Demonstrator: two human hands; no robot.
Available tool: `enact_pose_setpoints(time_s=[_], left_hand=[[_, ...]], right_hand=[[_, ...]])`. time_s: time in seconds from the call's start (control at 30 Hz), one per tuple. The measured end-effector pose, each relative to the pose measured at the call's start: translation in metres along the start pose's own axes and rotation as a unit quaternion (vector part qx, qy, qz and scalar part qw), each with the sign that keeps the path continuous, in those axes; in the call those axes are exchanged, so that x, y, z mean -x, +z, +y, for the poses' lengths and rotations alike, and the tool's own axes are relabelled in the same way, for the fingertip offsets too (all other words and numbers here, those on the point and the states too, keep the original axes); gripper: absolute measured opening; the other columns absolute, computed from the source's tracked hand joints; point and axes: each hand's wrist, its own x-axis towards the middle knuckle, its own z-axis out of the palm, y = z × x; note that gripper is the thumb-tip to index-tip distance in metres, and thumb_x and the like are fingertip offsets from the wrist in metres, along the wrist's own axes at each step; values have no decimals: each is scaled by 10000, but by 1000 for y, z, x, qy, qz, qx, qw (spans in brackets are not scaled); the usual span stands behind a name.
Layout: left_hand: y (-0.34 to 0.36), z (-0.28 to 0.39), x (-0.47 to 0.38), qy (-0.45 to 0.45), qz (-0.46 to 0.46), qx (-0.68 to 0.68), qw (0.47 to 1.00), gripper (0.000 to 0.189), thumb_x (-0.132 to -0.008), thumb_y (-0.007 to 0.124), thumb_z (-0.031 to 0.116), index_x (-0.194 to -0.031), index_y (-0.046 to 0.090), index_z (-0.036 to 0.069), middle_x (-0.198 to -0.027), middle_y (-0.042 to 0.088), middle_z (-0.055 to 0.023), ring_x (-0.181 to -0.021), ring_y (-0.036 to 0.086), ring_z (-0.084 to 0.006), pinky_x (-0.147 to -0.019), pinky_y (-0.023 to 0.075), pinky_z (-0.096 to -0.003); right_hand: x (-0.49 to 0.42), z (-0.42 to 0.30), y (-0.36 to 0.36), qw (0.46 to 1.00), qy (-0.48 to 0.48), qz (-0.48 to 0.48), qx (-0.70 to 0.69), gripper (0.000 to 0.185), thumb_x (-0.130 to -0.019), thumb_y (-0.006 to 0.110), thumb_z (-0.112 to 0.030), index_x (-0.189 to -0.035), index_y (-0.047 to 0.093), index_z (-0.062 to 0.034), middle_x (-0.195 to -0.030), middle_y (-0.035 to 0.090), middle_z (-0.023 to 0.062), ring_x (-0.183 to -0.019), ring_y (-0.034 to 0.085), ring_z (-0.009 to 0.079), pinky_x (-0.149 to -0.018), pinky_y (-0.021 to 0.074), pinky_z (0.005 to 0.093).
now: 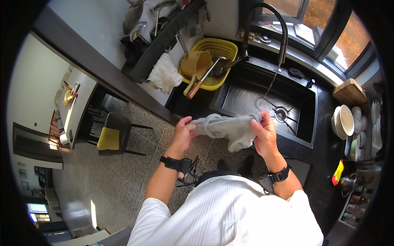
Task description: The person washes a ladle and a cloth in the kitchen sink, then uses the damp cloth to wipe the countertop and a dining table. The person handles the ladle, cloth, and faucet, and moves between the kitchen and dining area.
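Note:
A grey cloth (226, 127) is stretched between my two hands, in front of the black sink (237, 95). My left hand (184, 132) pinches its left end, where the fabric is bunched and folded over. With thumb and fingers, my right hand (264, 132) grips the other end, and a loose corner droops below. A thin stream of water (272, 80) runs from the tall gooseneck faucet (283, 37) into the sink. The drain (280, 113) shows at the sink's right side, beyond my right hand.
Left of the sink, a yellow plastic basket (232, 50) holds a scoop and a wooden-handled utensil. A white cloth (165, 73) hangs from the wall rail. Bowls (347, 120) and a wooden cutting board (349, 90) stand on the right counter. A chair (115, 130) is off to the left.

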Motion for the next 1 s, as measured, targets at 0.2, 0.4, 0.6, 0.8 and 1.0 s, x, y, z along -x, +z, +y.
enact_pose_setpoints(time_s=[0.2,0.4,0.6,0.8,1.0], left_hand=[[35,-40,5,2,-92,-6,996,780,-969,693,296,-1580,273,56,-1359,612,-111,-1199,610,-226,-1032,470,-413],[40,-46,-8,-75,-240,-131,959,436,-935,711,268,-1306,640,51,-1184,699,-44,-1033,658,-137,-863,529,-303],[-15,-16,-15,-8,-135,-215,967,296,-1028,548,128,-1283,663,32,-1127,720,-28,-988,680,-141,-844,558,-310],[-54,34,-10,101,-53,-187,976,419,-1058,511,139,-1465,542,46,-1226,682,-22,-1072,633,-110,-962,496,-282],[-41,69,11,188,-86,-107,972,441,-1064,524,137,-1478,492,-14,-1230,680,-79,-1091,646,-140,-1004,496,-306]], right_hand=[[9,8,34,990,64,-118,-51,160,-988,677,-69,-1050,530,-69,-1092,622,15,-1002,574,89,-916,487,282],[17,4,47,970,130,-199,-51,222,-948,729,-30,-982,514,-74,-1043,584,-6,-919,535,57,-792,475,247],[15,-12,13,982,111,-143,54,267,-955,754,-119,-821,526,-78,-808,517,-72,-738,444,24,-629,378,207],[21,8,-33,979,110,-16,173,258,-873,730,-30,-700,541,-62,-770,561,-37,-679,452,47,-596,365,232],[24,19,-59,941,274,-36,197,493,-834,628,-21,-1324,576,-18,-926,654,65,-797,597,115,-717,480,247]])
